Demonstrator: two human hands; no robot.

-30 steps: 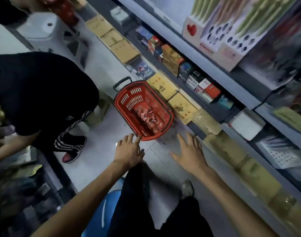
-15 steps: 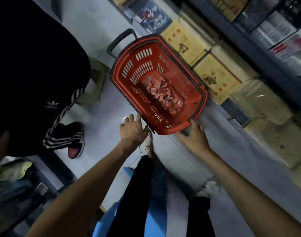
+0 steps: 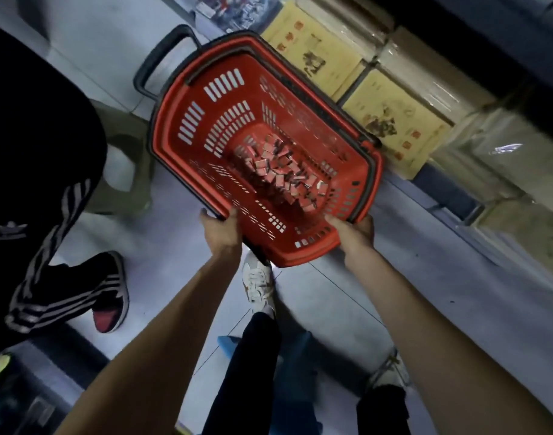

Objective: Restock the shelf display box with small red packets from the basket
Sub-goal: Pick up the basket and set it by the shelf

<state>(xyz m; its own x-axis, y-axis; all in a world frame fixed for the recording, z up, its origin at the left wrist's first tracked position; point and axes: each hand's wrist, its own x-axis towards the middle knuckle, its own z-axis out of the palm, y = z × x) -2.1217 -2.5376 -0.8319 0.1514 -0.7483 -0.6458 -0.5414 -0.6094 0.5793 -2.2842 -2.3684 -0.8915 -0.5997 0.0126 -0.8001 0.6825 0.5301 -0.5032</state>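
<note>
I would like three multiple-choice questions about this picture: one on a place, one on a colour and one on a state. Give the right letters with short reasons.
1. Where do the packets lie?
A) on the floor
B) in the bottom of the basket
C) on a shelf

2. What colour is the long handle at the basket's far end?
A) black
B) white
C) green

3. What are the left hand and the right hand doing?
A) hanging idle
B) gripping the basket's near edge
C) holding one packet each

Answers:
1 B, they are heaped inside the basket.
2 A, the loop is dark.
3 B, both hands clasp the near edge.
</note>
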